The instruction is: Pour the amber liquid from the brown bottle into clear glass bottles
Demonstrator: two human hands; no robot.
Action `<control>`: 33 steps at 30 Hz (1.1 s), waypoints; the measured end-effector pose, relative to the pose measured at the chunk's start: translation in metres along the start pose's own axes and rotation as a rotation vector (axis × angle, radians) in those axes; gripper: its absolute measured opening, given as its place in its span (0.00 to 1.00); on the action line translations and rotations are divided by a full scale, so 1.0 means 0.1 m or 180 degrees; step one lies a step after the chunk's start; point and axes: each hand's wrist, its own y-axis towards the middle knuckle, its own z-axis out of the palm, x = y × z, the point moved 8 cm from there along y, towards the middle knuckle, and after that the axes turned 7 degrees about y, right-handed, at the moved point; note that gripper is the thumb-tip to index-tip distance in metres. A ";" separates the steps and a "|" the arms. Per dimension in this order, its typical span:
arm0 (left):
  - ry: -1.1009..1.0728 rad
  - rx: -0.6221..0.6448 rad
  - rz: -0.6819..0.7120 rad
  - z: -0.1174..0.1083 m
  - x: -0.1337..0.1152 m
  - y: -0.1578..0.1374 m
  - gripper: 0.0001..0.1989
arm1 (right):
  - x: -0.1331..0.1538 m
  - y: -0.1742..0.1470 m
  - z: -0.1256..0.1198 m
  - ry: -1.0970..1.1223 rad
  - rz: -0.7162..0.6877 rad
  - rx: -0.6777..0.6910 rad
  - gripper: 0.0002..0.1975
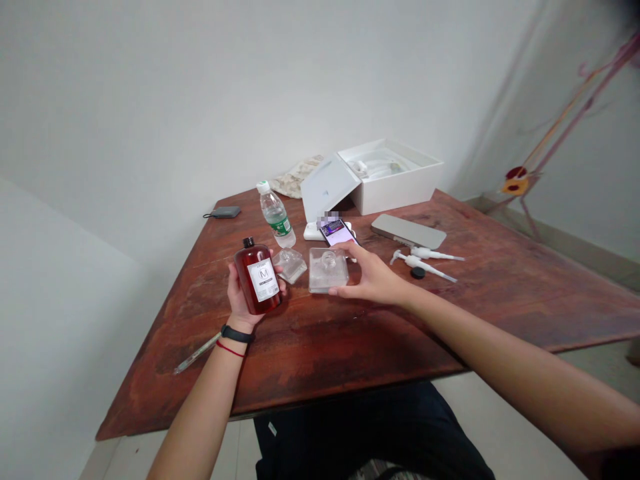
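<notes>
My left hand (241,293) is wrapped round a reddish-brown bottle (243,270) with a white label marked M, held tilted slightly to the left. The bottle's short neck looks dark; I cannot tell whether a cap is on it. My right hand (373,277) grips a clear square bottle (323,273) by its right side, thumb in front and fingers behind. A second clear square bottle (293,265) lies between the two, just behind my left fingers. Two white pump heads (425,265) and a small black cap (418,273) lie to the right of my right hand.
On the wooden table (300,373) a water bottle (277,217) stands behind the clear bottles. Farther back are a phone (339,231), a white open box (400,190), a grey case (410,231) and a small grey device (225,212). A pen-like stick (197,351) lies at the left.
</notes>
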 end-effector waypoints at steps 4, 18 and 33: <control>0.0030 0.0005 -0.0016 0.01 0.01 -0.01 0.40 | 0.00 0.00 -0.03 -0.0019 -0.0023 -0.0126 0.39; 0.0088 0.0022 -0.0030 0.01 0.02 0.00 0.40 | -0.01 0.00 -0.03 -0.0098 0.0010 -0.0126 0.39; 0.0050 0.0007 -0.0060 -0.01 0.04 0.01 0.42 | -0.01 0.00 -0.04 -0.0090 0.0003 -0.0204 0.41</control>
